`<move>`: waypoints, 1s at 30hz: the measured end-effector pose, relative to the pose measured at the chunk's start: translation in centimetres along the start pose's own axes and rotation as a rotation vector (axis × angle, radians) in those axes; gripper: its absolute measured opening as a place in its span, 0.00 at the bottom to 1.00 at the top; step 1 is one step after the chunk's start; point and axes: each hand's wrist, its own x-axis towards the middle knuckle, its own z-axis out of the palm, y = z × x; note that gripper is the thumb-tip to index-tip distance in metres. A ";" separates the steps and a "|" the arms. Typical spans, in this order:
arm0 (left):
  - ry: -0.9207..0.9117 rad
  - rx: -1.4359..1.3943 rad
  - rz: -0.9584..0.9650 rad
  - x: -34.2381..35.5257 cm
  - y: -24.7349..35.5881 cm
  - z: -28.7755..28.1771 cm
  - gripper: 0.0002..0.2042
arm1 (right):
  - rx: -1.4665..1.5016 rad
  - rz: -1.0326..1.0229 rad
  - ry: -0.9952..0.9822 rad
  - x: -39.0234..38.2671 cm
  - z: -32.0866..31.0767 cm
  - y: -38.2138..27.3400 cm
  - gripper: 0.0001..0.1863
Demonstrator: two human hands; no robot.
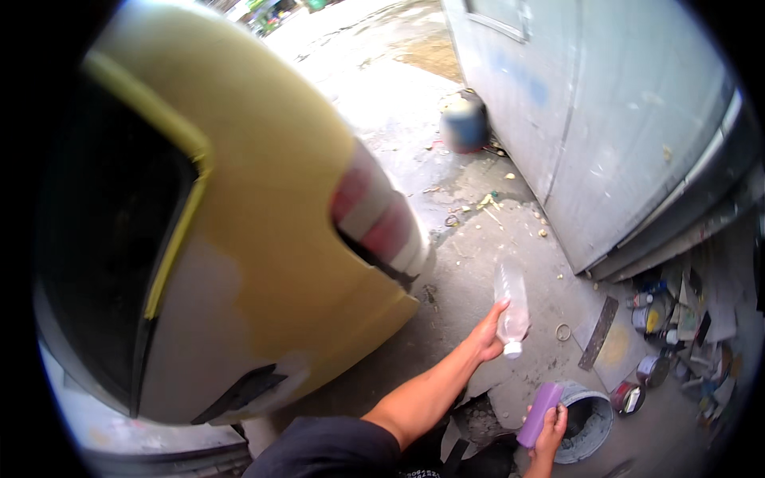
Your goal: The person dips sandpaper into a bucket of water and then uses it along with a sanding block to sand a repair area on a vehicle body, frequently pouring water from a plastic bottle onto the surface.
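While the left hand (488, 333) holds one bottle (512, 296), the right (550, 434) grips one block (539, 413).

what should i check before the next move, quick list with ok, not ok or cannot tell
1. Bottle gripped: ok, the left hand holds the clear bottle near its cap end.
2. White cap on the bottle: ok, in place.
3. Bottle's fill level: cannot tell, the plastic looks too cloudy.
4. Purple block gripped: ok, in the right hand.
5. Right hand apart from the grey bucket: cannot tell, they overlap in this view.
6. Floor free of loose items: not ok, a ring lies right of the bottle.
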 end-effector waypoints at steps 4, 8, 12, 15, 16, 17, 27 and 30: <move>-0.177 0.076 0.223 -5.9 6.4 9.2 0.28 | -0.007 -0.053 -0.002 -2.9 5.1 -3.9 0.22; -0.320 0.268 0.448 -11.6 10.1 15.2 0.35 | -0.042 -0.057 -0.040 -5.8 7.7 -6.1 0.22; -0.194 0.805 0.898 -18.9 13.8 18.1 0.38 | -0.066 -0.097 -0.102 -6.7 9.0 -4.5 0.24; -0.089 1.090 1.067 -26.8 17.3 18.3 0.38 | -0.052 -0.095 -0.129 -8.5 11.0 -2.1 0.25; -0.045 1.195 1.057 -30.6 18.2 19.1 0.37 | -0.095 -0.131 -0.149 -8.7 11.6 -0.3 0.24; -0.012 1.290 1.049 -34.2 19.0 20.0 0.36 | -0.146 -0.174 -0.160 -8.6 12.2 1.1 0.23; -0.079 1.871 1.206 -53.0 27.6 18.4 0.38 | -0.463 -0.638 -0.193 -17.3 34.0 5.6 0.26; -0.209 1.837 1.169 -53.7 29.2 16.9 0.40 | -0.403 -0.680 -0.129 -18.8 40.3 6.2 0.31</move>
